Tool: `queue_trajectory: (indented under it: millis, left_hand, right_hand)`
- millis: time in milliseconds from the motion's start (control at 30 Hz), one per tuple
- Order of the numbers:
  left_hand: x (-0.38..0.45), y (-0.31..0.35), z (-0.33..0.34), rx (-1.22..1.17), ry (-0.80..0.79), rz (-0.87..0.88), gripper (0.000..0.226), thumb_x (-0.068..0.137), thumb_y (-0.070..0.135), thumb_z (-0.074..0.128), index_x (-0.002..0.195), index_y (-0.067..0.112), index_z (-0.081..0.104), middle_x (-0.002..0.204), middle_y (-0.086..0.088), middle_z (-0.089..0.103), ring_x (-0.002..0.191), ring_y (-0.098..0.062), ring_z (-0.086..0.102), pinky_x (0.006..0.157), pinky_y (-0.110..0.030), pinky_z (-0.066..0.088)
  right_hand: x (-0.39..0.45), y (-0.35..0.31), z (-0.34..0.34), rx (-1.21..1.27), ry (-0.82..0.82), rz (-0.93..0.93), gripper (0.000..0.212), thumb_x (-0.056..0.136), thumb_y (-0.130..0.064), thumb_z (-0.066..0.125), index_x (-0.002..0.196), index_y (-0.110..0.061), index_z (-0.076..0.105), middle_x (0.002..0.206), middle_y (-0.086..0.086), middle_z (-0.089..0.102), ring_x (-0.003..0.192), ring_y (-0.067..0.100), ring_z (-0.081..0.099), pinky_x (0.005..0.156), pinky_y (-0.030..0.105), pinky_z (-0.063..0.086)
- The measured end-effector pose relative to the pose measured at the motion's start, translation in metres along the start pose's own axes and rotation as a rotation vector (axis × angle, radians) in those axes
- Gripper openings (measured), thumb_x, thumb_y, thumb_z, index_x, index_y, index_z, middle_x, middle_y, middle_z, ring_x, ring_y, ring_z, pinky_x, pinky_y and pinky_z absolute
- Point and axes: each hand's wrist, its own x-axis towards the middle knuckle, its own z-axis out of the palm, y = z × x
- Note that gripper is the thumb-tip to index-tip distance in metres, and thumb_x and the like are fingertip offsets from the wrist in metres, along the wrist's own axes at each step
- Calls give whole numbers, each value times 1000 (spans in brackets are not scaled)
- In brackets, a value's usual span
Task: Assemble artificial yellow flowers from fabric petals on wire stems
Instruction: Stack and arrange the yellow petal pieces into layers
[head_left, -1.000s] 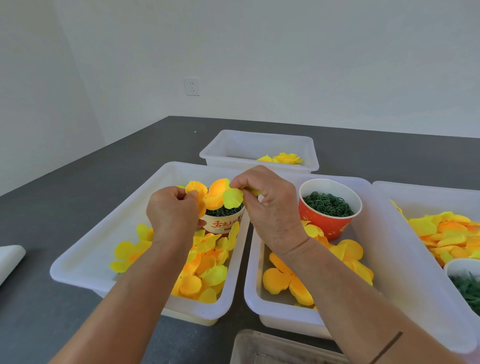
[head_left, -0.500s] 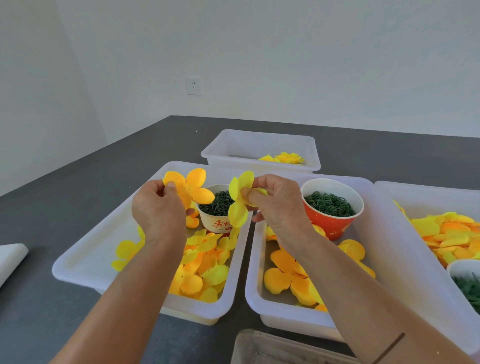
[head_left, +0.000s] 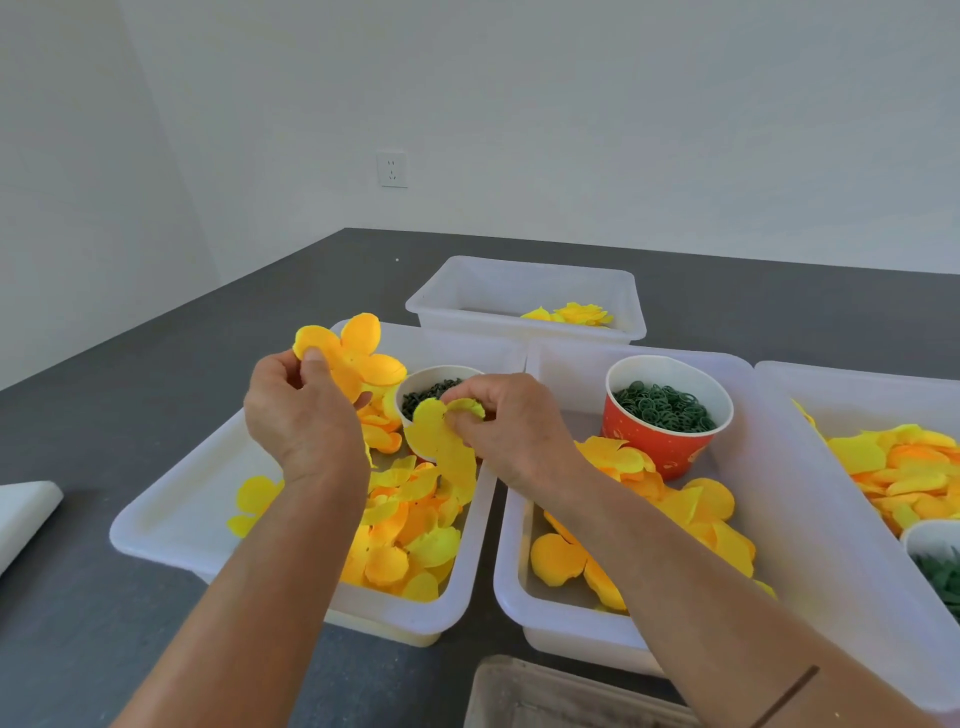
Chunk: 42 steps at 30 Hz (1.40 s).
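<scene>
With only a few finished flowers in the bin behind the white cup, the left hand pinches an orange petal layer left of that cup, the right hand pinches a yellow petal layer over it, and heaps of loose petals remain in front.

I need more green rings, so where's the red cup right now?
In the head view, the red cup stands right of centre at the far end of the middle white bin, just right of the right hand, among loose yellow petals.
</scene>
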Motion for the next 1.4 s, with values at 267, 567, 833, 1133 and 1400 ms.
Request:
queue_trajectory:
  millis: [267, 567, 833, 1133, 1400]
  left_hand:
    - [-12, 7, 1, 0, -180, 30, 14, 91, 14, 55, 81, 15, 65, 72, -4, 60, 67, -20, 57, 57, -30, 55]
    - [-35, 17, 3, -16, -590, -26, 7, 86, 10, 64, 82, 10, 69, 71, -10, 67, 56, -16, 64, 41, -21, 47]
    - [-21, 20, 0, -207, -838, -487, 12, 89, 7, 55, 82, 2, 63, 66, -6, 68, 53, -13, 64, 45, -21, 50]
    - [-34, 12, 3, 183, -751, 154, 10, 83, 15, 68, 75, 19, 72, 58, 6, 67, 53, -6, 58, 48, -17, 44]
    - [-23, 21, 0, -307, -983, -541, 13, 70, 13, 62, 68, 5, 72, 68, -8, 70, 58, -15, 67, 51, -23, 55]
  right_hand:
    - [-3, -4, 0, -42, -115, -63, 26, 80, -12, 60, 102, -2, 68, 98, 17, 68, 86, 26, 61, 80, 44, 52]
    - [9, 4, -11, 307, 250, 140, 26, 86, -33, 64, 88, -7, 68, 84, 8, 69, 82, 23, 65, 77, 37, 52]
    - [9, 7, -6, 939, 7, 360, 11, 86, -12, 64, 76, -7, 66, 71, 7, 66, 61, 15, 61, 58, 24, 53]
    - [9, 13, -8, 324, 225, 69, 13, 85, -17, 67, 79, -6, 70, 73, 8, 67, 70, 18, 60, 71, 39, 53]
    - [10, 10, -19, 938, -67, 279, 10, 84, -9, 64, 75, -7, 67, 71, 6, 66, 64, 15, 61, 60, 25, 54]
